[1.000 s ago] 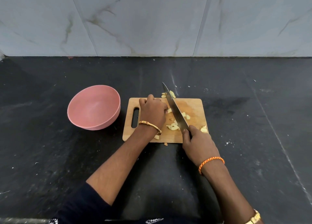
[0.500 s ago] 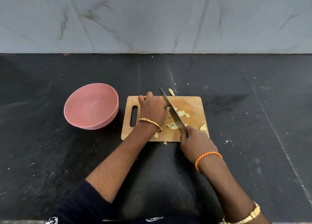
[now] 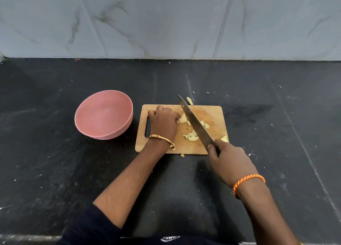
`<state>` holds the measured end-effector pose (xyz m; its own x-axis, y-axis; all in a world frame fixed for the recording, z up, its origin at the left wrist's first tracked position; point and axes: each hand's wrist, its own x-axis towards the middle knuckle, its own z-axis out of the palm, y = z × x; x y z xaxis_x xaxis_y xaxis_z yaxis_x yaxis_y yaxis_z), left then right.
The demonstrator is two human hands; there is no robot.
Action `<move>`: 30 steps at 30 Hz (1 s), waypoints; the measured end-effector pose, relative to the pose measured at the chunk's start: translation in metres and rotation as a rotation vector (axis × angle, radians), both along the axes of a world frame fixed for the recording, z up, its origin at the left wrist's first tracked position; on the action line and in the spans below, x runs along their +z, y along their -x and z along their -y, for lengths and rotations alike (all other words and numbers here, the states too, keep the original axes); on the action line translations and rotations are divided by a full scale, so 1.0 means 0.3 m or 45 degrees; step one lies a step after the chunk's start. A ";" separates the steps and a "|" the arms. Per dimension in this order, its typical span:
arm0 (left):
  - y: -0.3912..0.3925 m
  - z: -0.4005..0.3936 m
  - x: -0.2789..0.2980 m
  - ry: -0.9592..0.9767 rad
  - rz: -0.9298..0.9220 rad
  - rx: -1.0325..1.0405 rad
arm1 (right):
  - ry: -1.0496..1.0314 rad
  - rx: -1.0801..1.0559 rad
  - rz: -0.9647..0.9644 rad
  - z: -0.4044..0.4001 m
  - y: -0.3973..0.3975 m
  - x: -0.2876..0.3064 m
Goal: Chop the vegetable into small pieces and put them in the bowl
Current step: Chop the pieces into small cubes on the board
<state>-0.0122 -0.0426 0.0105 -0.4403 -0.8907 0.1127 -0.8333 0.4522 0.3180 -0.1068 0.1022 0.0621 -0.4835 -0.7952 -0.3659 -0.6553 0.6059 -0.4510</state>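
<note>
A single wide-angle camera sits on the person's head, looking forward and steeply down at the black stone counter (image 3: 55, 161). It faces the grey marble-tiled wall (image 3: 166, 19) behind, near enough that both forearms enter from the bottom edge.

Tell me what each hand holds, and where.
Right hand grips the steel knife by its handle. Left hand curls over pale vegetable pieces; the hold is hidden.

Dark speckled surface (image 3: 55, 170) carries a pink bowl (image 3: 103, 114) left, wooden board (image 3: 214, 115) just beside it, and stray pale bits (image 3: 190, 101) off the board's far edge and near edge.
</note>
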 end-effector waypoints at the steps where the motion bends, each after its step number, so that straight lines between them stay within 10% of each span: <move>1: -0.002 0.002 0.002 0.002 -0.007 -0.003 | 0.004 0.000 0.003 0.007 -0.005 -0.005; 30: -0.028 0.045 0.021 -0.212 -0.471 0.249 | -0.179 0.038 0.008 -0.002 -0.005 -0.011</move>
<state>-0.0037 -0.0563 0.0168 -0.2192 -0.9725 0.0792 -0.7146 0.2153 0.6656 -0.1053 0.1028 0.0589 -0.4577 -0.7499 -0.4777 -0.6715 0.6437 -0.3672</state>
